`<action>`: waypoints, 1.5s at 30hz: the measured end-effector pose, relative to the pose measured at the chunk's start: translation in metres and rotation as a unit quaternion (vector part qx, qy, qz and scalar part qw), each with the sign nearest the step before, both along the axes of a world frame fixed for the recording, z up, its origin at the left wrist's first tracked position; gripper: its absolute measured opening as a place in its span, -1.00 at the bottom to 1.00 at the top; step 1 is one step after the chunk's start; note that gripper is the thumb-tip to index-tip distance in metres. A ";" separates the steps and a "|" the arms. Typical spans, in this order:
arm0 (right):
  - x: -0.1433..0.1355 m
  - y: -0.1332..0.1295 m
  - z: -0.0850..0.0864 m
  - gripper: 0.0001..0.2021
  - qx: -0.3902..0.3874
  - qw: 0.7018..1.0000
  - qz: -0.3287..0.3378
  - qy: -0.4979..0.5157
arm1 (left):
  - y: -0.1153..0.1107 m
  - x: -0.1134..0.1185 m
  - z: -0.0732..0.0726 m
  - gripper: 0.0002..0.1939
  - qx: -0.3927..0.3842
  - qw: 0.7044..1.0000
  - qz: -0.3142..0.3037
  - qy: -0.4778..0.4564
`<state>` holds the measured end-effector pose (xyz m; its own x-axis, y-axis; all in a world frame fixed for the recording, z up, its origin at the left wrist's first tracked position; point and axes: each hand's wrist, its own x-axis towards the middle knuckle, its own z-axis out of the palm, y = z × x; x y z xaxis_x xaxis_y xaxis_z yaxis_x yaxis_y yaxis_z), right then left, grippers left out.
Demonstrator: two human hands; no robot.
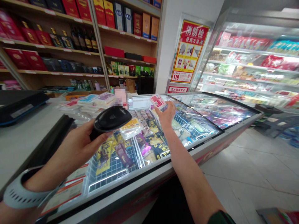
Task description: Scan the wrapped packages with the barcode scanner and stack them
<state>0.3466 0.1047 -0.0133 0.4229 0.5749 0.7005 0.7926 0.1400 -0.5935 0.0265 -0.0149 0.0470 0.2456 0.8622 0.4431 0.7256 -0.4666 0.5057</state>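
Observation:
My left hand is wrapped round a black handheld scanner, its head tilted over the left part of the chest freezer. A small pack with a pink and white label is pinched in my right hand, above the freezer's far side. Between the two hands a clear pack with a yellow label lies on the freezer glass. Several packs with blue, pink and purple labels are piled behind the scanner, at the freezer's far left.
Wire baskets of wrapped frozen goods show under the freezer glass. A counter with a black device stands at the left. Shelves of boxes and bottles line the back; a lit display fridge is at the right.

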 end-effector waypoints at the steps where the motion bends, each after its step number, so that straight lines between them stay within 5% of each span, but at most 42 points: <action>1: 0.007 0.006 -0.005 -0.41 -0.020 1.000 -0.018 0.015 | 0.000 0.000 0.000 -0.44 0.000 1.000 0.005 0.002; 10: 0.019 0.025 -0.041 -0.46 -0.126 0.989 -0.068 0.047 | 0.002 -0.002 0.003 -0.42 -0.006 1.000 0.009 -0.004; 16: 0.017 0.024 -0.042 -0.30 -0.148 0.986 -0.064 0.051 | 0.002 -0.002 0.004 -0.40 -0.010 1.000 0.017 0.002; 23: -0.005 0.010 -0.015 -0.51 -0.087 0.979 0.180 -0.025 | 0.004 -0.005 0.003 -0.42 -0.019 1.000 0.015 -0.015; 27: -0.024 -0.002 -0.009 -0.30 -0.167 0.905 0.388 -0.061 | 0.007 -0.009 0.002 -0.40 -0.013 0.999 0.017 -0.034; 30: -0.032 -0.008 -0.008 -0.18 -0.223 0.856 0.453 -0.104 | 0.009 -0.010 0.001 -0.42 -0.002 0.999 0.036 -0.027; 38: -0.035 -0.010 -0.007 -0.37 -0.189 0.846 0.470 -0.169 | 0.010 -0.010 -0.001 -0.48 0.002 0.999 0.019 -0.031; 45: -0.037 -0.010 -0.006 -0.34 -0.082 0.892 0.405 -0.181 | 0.012 -0.011 -0.004 -0.47 0.009 0.999 0.019 -0.028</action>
